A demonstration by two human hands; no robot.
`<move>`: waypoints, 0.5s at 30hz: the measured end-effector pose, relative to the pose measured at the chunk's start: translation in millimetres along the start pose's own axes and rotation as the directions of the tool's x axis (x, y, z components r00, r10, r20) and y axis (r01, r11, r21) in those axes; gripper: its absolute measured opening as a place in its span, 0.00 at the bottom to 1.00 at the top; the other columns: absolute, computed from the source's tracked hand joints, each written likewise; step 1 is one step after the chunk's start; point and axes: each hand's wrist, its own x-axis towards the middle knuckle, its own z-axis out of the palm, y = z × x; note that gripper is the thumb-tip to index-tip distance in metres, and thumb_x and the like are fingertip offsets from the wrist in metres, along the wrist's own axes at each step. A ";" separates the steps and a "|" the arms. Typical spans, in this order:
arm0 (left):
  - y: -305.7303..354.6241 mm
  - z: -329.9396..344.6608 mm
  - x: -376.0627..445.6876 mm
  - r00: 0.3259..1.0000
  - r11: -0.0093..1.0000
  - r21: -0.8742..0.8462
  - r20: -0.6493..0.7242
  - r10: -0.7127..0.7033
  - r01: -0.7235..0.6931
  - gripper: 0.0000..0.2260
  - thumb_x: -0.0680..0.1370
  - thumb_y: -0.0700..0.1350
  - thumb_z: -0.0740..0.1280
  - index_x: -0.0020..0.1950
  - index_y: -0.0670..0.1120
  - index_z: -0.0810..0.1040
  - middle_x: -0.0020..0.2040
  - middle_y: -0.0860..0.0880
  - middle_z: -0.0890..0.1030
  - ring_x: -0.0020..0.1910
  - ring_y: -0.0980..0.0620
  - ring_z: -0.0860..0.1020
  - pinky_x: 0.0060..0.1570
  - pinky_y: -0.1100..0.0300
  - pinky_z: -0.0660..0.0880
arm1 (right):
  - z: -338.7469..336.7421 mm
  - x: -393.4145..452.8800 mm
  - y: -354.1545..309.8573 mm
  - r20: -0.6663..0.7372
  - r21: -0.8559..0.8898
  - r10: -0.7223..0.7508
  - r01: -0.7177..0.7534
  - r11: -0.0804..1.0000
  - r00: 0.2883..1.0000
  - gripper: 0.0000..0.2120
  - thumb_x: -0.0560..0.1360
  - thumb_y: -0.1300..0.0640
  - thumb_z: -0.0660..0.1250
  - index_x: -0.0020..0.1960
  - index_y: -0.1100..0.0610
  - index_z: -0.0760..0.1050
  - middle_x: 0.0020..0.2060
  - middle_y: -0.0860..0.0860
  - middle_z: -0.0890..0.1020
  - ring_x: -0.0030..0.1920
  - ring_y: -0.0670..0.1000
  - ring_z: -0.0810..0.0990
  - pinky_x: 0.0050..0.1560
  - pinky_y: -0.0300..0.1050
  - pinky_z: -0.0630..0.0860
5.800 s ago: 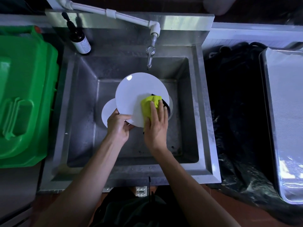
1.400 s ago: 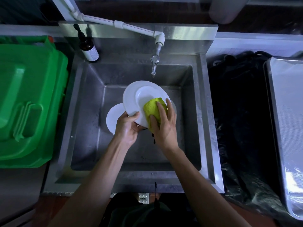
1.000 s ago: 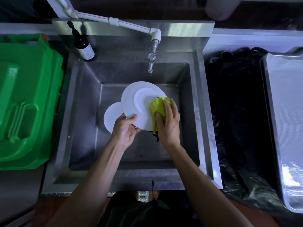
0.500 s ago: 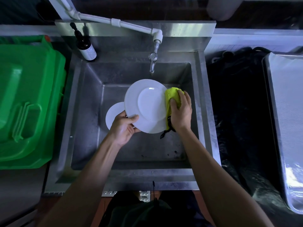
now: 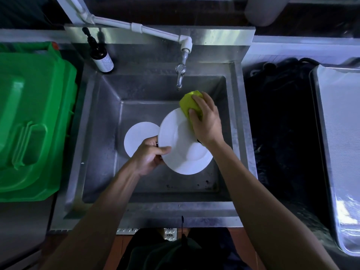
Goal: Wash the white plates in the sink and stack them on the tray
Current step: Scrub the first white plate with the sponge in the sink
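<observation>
Hands: your left hand [image 5: 149, 155] pinches the near-left rim of the white plate [image 5: 184, 145], thumb on top; your right hand [image 5: 204, 119] curls round the yellow-green sponge [image 5: 188, 103] at the plate's far edge.
Plate position: held tilted over the sink [image 5: 101, 117], below the tap [image 5: 180, 75].
Second plate: lies on the sink floor [image 5: 139, 136], just left of the held one, partly under it.
Slip risk: one-sided grip; your scrubbing at the opposite edge could lever the plate loose.
Chip risk: a dropped plate would likely strike the one below.
Tray: the metal tray [image 5: 339, 133] sits well apart, far right, no plates showing on it.
</observation>
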 end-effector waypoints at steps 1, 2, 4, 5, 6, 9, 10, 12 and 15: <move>-0.7 0.2 0.8 1.000 1.000 -0.003 -0.004 0.001 -0.001 0.15 0.74 0.30 0.67 0.59 0.39 0.80 0.52 0.43 0.86 0.49 0.45 0.85 0.41 0.55 0.81 | 2.4 -1.7 -3.5 0.017 -0.009 -0.032 0.032 0.999 0.999 0.21 0.79 0.56 0.65 0.72 0.52 0.73 0.75 0.53 0.66 0.67 0.60 0.70 0.67 0.47 0.67; -1.6 1.2 1.5 1.000 1.000 -0.003 -0.009 0.002 -0.002 0.16 0.72 0.32 0.68 0.59 0.39 0.80 0.52 0.43 0.86 0.49 0.45 0.85 0.41 0.55 0.81 | 5.0 -3.7 -6.4 0.029 -0.012 -0.063 0.063 0.998 0.998 0.21 0.79 0.56 0.66 0.71 0.52 0.73 0.75 0.54 0.67 0.66 0.61 0.70 0.67 0.49 0.69; -2.9 3.2 2.1 1.000 1.000 -0.002 -0.021 0.002 -0.002 0.17 0.70 0.35 0.70 0.59 0.40 0.81 0.52 0.43 0.86 0.50 0.45 0.85 0.41 0.54 0.81 | 11.1 -8.6 -12.1 0.045 -0.014 -0.123 0.124 0.992 0.991 0.21 0.78 0.57 0.67 0.70 0.53 0.74 0.73 0.56 0.69 0.65 0.63 0.71 0.65 0.52 0.70; -3.7 3.8 2.0 1.000 1.000 -0.004 -0.028 0.002 -0.002 0.17 0.70 0.35 0.71 0.58 0.40 0.81 0.52 0.43 0.86 0.50 0.45 0.85 0.41 0.54 0.81 | 14.4 -11.8 -14.9 0.053 -0.018 -0.152 0.153 0.988 0.987 0.21 0.78 0.57 0.67 0.70 0.53 0.75 0.73 0.56 0.70 0.64 0.63 0.72 0.65 0.52 0.71; -4.6 4.0 2.3 0.999 1.000 -0.009 -0.035 0.004 -0.005 0.15 0.71 0.34 0.70 0.57 0.40 0.82 0.52 0.43 0.86 0.50 0.45 0.85 0.41 0.54 0.81 | 18.0 -15.5 -17.2 0.060 -0.021 -0.181 0.182 0.983 0.982 0.20 0.77 0.57 0.67 0.70 0.53 0.75 0.72 0.56 0.70 0.64 0.62 0.72 0.64 0.52 0.71; -7.2 1.2 3.6 0.998 1.000 -0.022 -0.058 0.018 -0.019 0.12 0.73 0.32 0.69 0.54 0.43 0.84 0.51 0.43 0.86 0.49 0.45 0.85 0.40 0.54 0.81 | 26.9 -28.0 -20.7 0.089 0.005 -0.260 0.260 0.966 0.962 0.20 0.78 0.58 0.68 0.69 0.54 0.75 0.71 0.57 0.70 0.63 0.61 0.71 0.64 0.51 0.70; -7.2 0.0 3.6 0.998 0.999 -0.023 -0.059 0.024 -0.025 0.12 0.74 0.31 0.69 0.53 0.43 0.85 0.51 0.43 0.86 0.49 0.45 0.85 0.40 0.54 0.81 | 28.9 -31.9 -20.5 0.106 0.016 -0.289 0.289 0.957 0.951 0.20 0.78 0.58 0.68 0.70 0.54 0.74 0.71 0.58 0.70 0.64 0.60 0.70 0.64 0.50 0.69; -6.4 -1.7 2.8 0.998 0.999 -0.018 -0.058 0.037 -0.038 0.12 0.73 0.31 0.69 0.52 0.43 0.85 0.49 0.43 0.86 0.48 0.45 0.85 0.40 0.55 0.80 | 31.5 -38.8 -19.3 0.149 0.035 -0.354 0.353 0.935 0.923 0.20 0.79 0.58 0.66 0.71 0.54 0.73 0.72 0.58 0.69 0.65 0.59 0.69 0.66 0.49 0.67; -4.5 -2.7 2.5 0.996 0.998 -0.032 -0.071 0.047 -0.049 0.11 0.72 0.30 0.68 0.48 0.43 0.84 0.46 0.44 0.85 0.45 0.46 0.85 0.39 0.56 0.80 | 31.7 -44.1 -18.0 0.181 0.071 -0.435 0.429 0.900 0.882 0.20 0.80 0.59 0.65 0.72 0.56 0.72 0.72 0.58 0.68 0.67 0.60 0.69 0.67 0.48 0.66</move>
